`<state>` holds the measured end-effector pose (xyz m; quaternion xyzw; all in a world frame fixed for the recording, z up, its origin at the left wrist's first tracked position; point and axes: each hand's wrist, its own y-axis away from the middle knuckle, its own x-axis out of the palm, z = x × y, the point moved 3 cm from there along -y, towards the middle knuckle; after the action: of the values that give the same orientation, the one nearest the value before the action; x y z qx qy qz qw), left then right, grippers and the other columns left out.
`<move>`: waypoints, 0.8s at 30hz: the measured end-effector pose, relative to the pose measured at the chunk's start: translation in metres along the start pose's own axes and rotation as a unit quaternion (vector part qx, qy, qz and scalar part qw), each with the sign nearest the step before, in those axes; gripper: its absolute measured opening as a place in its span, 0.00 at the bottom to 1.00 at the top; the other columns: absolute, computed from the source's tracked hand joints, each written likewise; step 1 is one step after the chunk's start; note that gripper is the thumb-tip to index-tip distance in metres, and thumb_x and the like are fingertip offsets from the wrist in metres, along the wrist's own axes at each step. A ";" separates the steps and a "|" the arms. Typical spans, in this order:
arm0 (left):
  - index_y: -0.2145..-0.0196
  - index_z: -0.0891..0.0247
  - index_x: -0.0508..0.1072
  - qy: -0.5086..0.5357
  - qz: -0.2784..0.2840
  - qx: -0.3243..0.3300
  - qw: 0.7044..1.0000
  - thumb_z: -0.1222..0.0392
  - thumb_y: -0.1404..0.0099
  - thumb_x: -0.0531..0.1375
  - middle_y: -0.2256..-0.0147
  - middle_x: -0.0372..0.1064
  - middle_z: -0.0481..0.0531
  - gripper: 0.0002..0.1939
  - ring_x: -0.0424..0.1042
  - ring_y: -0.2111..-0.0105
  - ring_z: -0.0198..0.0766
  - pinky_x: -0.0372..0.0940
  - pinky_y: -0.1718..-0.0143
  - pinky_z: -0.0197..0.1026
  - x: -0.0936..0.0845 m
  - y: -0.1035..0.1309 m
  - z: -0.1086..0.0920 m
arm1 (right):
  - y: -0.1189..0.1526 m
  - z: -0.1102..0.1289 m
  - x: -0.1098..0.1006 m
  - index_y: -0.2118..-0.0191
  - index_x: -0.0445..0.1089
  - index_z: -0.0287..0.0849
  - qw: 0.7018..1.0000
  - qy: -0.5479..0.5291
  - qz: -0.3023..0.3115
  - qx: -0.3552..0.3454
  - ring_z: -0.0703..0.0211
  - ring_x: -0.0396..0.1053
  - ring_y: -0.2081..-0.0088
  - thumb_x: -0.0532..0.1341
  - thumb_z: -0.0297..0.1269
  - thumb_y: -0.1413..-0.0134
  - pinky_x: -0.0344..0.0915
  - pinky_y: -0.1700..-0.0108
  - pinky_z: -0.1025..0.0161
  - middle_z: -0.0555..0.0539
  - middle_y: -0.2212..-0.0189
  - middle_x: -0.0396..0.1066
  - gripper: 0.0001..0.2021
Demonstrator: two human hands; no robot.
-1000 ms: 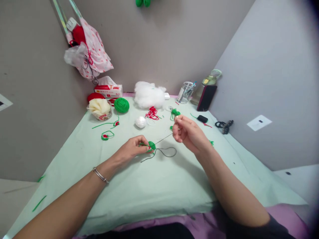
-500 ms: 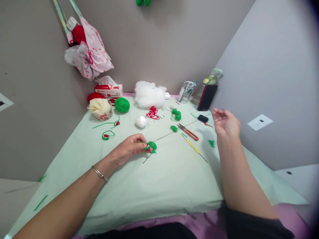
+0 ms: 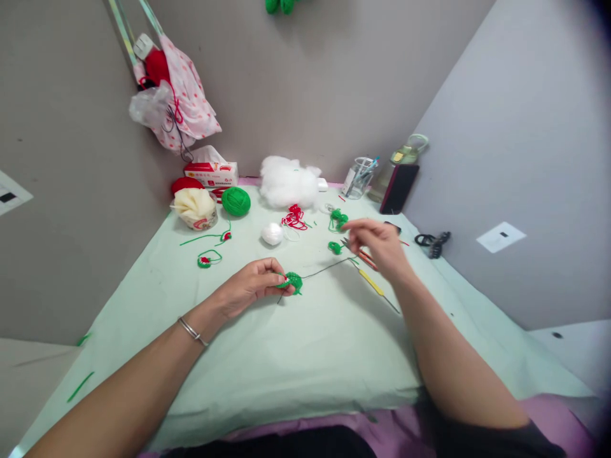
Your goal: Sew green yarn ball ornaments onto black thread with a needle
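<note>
Between the thumb and fingers of my left hand [image 3: 258,284] is a small green crocheted piece [image 3: 294,282] with a bit of red and white. A dark thread [image 3: 327,270] runs from it toward my right hand [image 3: 377,245], whose fingers are bent close together over the scissors; what they pinch is too small to make out. Beneath that hand lie the orange-handled scissors [image 3: 367,259], partly covered, and a yellow-handled crochet hook [image 3: 371,282]. Green crocheted bits [image 3: 335,247] rest just left of the scissors.
At the back stand white stuffing [image 3: 289,183], a glass jar [image 3: 359,178] and a phone [image 3: 400,189]. A green yarn ball [image 3: 235,201], a white yarn ball [image 3: 272,233] and a tub [image 3: 195,208] sit further left. A black hair clip [image 3: 435,244] lies at the right.
My right hand has moved left and down from beside the phone to above the scissors, and the dark thread now hangs slacker. The hair clip has come into sight. My left hand keeps its hold.
</note>
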<state>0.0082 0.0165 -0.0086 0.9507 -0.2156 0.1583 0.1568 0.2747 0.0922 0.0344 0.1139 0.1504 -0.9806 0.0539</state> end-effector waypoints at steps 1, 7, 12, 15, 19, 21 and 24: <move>0.70 0.65 0.71 -0.001 0.000 0.000 1.000 0.59 0.42 0.69 0.68 0.78 0.54 0.11 0.77 0.64 0.40 0.68 0.54 0.46 0.000 0.000 0.000 | 0.010 0.007 0.022 0.62 0.76 0.39 0.997 0.020 0.073 -0.005 0.64 0.65 0.77 0.59 0.35 0.43 0.62 0.71 0.64 0.51 0.77 0.68 0.10; 0.69 0.65 0.72 0.004 0.008 -0.003 1.000 0.59 0.44 0.70 0.69 0.76 0.51 0.11 0.77 0.65 0.39 0.68 0.55 0.44 0.001 -0.001 0.003 | 0.047 0.021 0.092 0.60 0.78 0.42 0.959 0.088 0.269 -0.023 0.62 0.66 0.68 0.62 0.37 0.41 0.62 0.65 0.64 0.49 0.68 0.69 0.08; 0.69 0.65 0.72 -0.002 0.004 -0.009 1.000 0.58 0.43 0.70 0.68 0.76 0.51 0.11 0.77 0.65 0.39 0.68 0.54 0.45 0.001 -0.001 0.004 | 0.040 0.012 0.083 0.66 0.78 0.40 0.972 -0.001 0.234 0.032 0.63 0.65 0.69 0.64 0.39 0.43 0.61 0.65 0.64 0.49 0.70 0.71 0.08; 0.69 0.65 0.72 -0.010 0.001 -0.009 1.000 0.58 0.43 0.70 0.68 0.76 0.52 0.12 0.77 0.65 0.40 0.69 0.54 0.46 0.001 -0.001 0.003 | 0.035 0.010 0.075 0.67 0.77 0.39 0.976 -0.028 0.206 0.060 0.65 0.60 0.73 0.66 0.41 0.46 0.58 0.69 0.65 0.51 0.74 0.69 0.10; 0.69 0.65 0.72 -0.013 -0.002 -0.007 1.000 0.58 0.43 0.70 0.68 0.76 0.52 0.11 0.77 0.64 0.40 0.69 0.53 0.46 0.001 -0.001 0.003 | 0.033 0.009 0.073 0.68 0.77 0.38 0.978 -0.045 0.189 0.083 0.66 0.59 0.74 0.68 0.44 0.49 0.57 0.70 0.65 0.52 0.77 0.67 0.12; 0.69 0.65 0.72 -0.013 -0.002 -0.007 1.000 0.58 0.43 0.70 0.68 0.76 0.52 0.11 0.77 0.64 0.40 0.69 0.54 0.46 0.001 -0.001 0.002 | 0.033 0.010 0.072 0.68 0.77 0.38 0.979 -0.040 0.183 0.085 0.66 0.59 0.74 0.68 0.44 0.49 0.59 0.70 0.65 0.51 0.76 0.67 0.12; 0.70 0.64 0.71 -0.015 -0.002 -0.008 1.000 0.58 0.43 0.70 0.68 0.76 0.51 0.11 0.77 0.65 0.40 0.69 0.54 0.46 0.002 -0.001 0.002 | 0.032 0.012 0.071 0.68 0.77 0.38 0.981 -0.028 0.174 0.081 0.65 0.60 0.74 0.68 0.45 0.50 0.60 0.70 0.65 0.50 0.76 0.68 0.13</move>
<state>0.0104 0.0158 -0.0102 0.9522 -0.2172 0.1417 0.1616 0.2078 0.0530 0.0189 0.1152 0.0467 -0.9678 0.2188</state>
